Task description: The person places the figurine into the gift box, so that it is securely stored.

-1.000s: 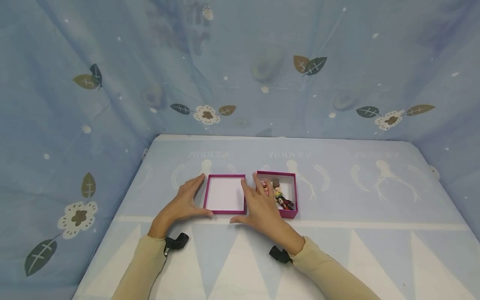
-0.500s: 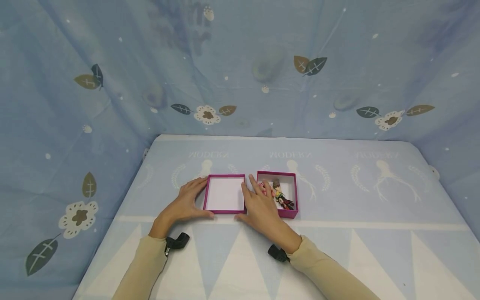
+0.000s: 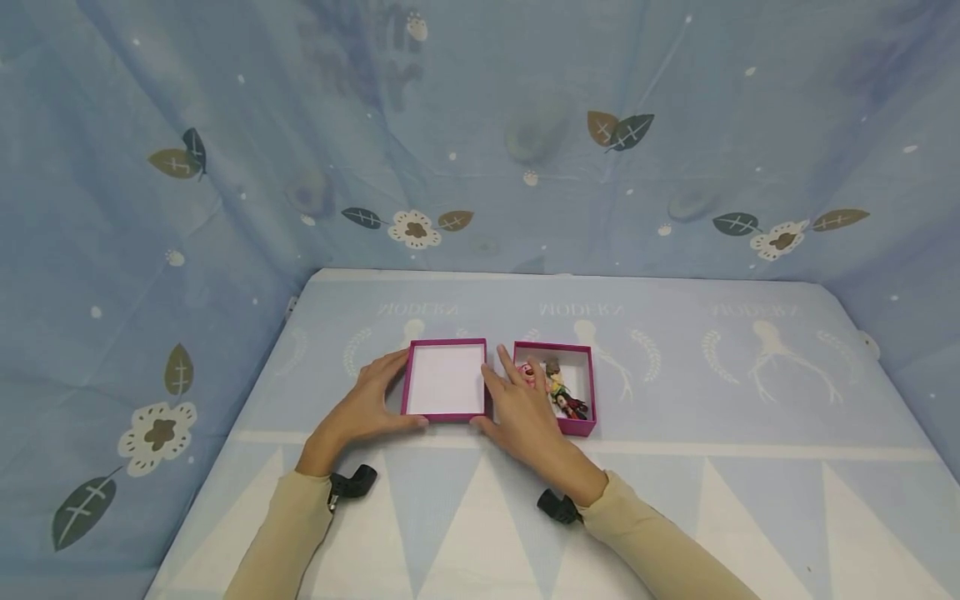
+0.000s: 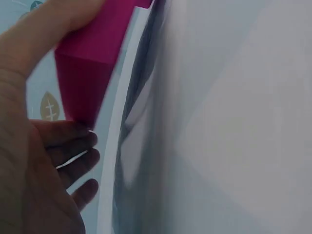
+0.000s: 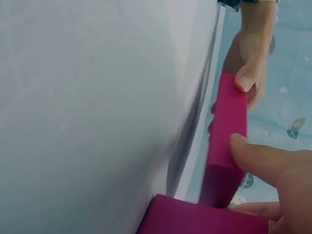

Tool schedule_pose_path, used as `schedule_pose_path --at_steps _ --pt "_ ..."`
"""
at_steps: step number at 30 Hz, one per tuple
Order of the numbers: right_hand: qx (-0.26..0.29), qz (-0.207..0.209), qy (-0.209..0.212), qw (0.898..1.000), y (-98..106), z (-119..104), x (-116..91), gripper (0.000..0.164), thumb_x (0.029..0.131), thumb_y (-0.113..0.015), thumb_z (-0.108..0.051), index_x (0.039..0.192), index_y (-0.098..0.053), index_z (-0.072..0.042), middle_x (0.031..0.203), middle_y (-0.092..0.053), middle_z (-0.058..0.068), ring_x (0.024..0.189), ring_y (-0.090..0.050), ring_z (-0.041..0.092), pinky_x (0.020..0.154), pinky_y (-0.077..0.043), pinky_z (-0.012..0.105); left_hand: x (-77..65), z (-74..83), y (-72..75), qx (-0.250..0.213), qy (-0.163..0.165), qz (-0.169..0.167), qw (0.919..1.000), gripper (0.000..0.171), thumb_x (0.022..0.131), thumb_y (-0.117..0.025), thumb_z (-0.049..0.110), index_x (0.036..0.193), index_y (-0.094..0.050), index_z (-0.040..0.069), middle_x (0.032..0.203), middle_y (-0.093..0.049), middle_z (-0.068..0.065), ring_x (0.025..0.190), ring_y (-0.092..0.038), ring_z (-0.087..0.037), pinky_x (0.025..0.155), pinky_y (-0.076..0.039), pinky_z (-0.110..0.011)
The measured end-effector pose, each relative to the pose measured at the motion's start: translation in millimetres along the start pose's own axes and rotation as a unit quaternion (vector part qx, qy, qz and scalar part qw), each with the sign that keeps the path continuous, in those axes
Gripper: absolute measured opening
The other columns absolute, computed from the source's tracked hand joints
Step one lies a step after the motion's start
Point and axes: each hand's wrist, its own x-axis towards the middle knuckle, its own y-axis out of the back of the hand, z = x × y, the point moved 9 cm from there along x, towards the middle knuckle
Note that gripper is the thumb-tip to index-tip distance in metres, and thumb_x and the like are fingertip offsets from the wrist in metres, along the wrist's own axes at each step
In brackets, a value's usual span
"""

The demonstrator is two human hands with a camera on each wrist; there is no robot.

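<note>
In the head view a shallow magenta box lid [image 3: 447, 379], white inside and hollow side up, lies between both hands. My left hand [image 3: 358, 410] grips its left side, the thumb on the near wall, as the left wrist view also shows on the magenta wall [image 4: 90, 44]. At its right side my right hand [image 3: 525, 423] pinches the lid, thumb on the near wall [image 5: 229, 117] in the right wrist view. That hand overlaps the left part of an open magenta box [image 3: 579, 371]. Inside the box are several small figures, among them a pink one [image 3: 528, 375] and a dark red-and-black one [image 3: 574, 407].
A pale blue and white printed cloth covers the table [image 3: 675, 375]. Blue curtains [image 3: 480, 125] with leaf and flower prints hang behind it and at the sides. Black camera mounts [image 3: 354, 482] sit at both wrists.
Both hands have closed in on the lid's sides. The lid has shifted slightly up and to the left in the head view and looks a little raised. The box with the figures has stayed put.
</note>
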Motion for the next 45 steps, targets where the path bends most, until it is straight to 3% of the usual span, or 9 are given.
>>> schedule_pose_path --at_steps 11,21,28,36,38,41,43,45 --pt "0.039 0.080 0.035 0.995 23.2 4.6 -5.3 0.067 0.078 -0.081 -0.043 0.132 -0.061 -0.009 0.131 -0.065 0.009 0.143 -0.039 0.029 0.112 -0.022 0.065 1.7 13.1 11.1 -0.006 -0.031 0.029 0.9991 0.110 0.068 -0.084 0.052 0.153 -0.031 0.009 0.155 -0.034 -0.012 0.142 -0.030 -0.034 0.110 -0.027 -0.064" --pt "0.091 0.087 0.018 0.992 28.4 16.7 -7.9 0.068 0.080 -0.080 -0.039 0.138 -0.057 -0.010 0.134 -0.062 0.007 0.144 -0.037 0.028 0.112 -0.019 0.063 5.5 28.3 17.7 0.002 -0.053 0.056 0.9970 0.109 0.067 -0.085 0.051 0.153 -0.032 0.009 0.155 -0.036 -0.010 0.140 -0.033 -0.032 0.108 -0.029 -0.059" --pt "0.094 0.103 0.028 0.990 28.8 16.6 -9.8 0.068 0.080 -0.080 -0.039 0.136 -0.058 -0.008 0.132 -0.063 0.008 0.142 -0.039 0.032 0.110 -0.021 0.066 5.4 31.3 20.1 0.002 -0.053 0.060 0.9968 0.108 0.067 -0.085 0.049 0.152 -0.034 0.006 0.154 -0.037 -0.011 0.140 -0.034 -0.032 0.108 -0.028 -0.058" --pt "0.097 0.088 0.015 0.991 27.2 18.9 -10.5 0.068 0.081 -0.079 -0.041 0.138 -0.057 -0.011 0.133 -0.063 0.007 0.144 -0.035 0.029 0.112 -0.019 0.063 5.5 31.8 19.6 0.003 -0.058 0.061 0.9964 0.107 0.068 -0.085 0.049 0.152 -0.035 0.006 0.154 -0.038 -0.011 0.141 -0.033 -0.031 0.110 -0.027 -0.057" --pt "0.104 0.089 0.013 0.991 28.9 19.7 -11.0 0.068 0.081 -0.079 -0.040 0.138 -0.057 -0.011 0.128 -0.067 0.007 0.145 -0.034 0.029 0.112 -0.019 0.062 5.5 32.9 19.8 0.002 -0.061 0.065 0.9960 0.107 0.068 -0.085 0.049 0.152 -0.035 0.006 0.154 -0.038 -0.011 0.141 -0.034 -0.031 0.110 -0.027 -0.057" --pt "0.122 0.092 0.009 0.988 31.9 21.8 -11.4 0.069 0.081 -0.079 -0.039 0.140 -0.055 -0.011 0.098 -0.075 0.006 0.147 -0.030 0.029 0.112 -0.019 0.061 5.9 35.6 20.4 0.004 -0.067 0.074 0.9950 0.107 0.067 -0.085 0.049 0.151 -0.036 0.005 0.154 -0.038 -0.011 0.141 -0.034 -0.031 0.110 -0.027 -0.057" --pt "0.141 0.091 0.004 0.986 33.2 24.3 -11.4 0.069 0.081 -0.079 -0.037 0.141 -0.054 -0.011 0.077 -0.071 0.003 0.148 -0.028 0.028 0.112 -0.018 0.060 6.8 38.2 20.7 0.010 -0.073 0.079 0.9942 0.106 0.067 -0.085 0.048 0.151 -0.036 0.005 0.154 -0.039 -0.011 0.141 -0.035 -0.031 0.110 -0.026 -0.056" --pt "0.159 0.086 -0.005 0.983 34.1 27.4 -11.3 0.070 0.082 -0.079 -0.036 0.142 -0.053 -0.012 0.067 -0.064 0.000 0.148 -0.026 0.028 0.113 -0.016 0.059 8.4 41.0 20.8 0.016 -0.076 0.083 0.9935 0.105 0.067 -0.084 0.049 0.150 -0.037 0.005 0.154 -0.039 -0.011 0.140 -0.036 -0.031 0.110 -0.025 -0.056"
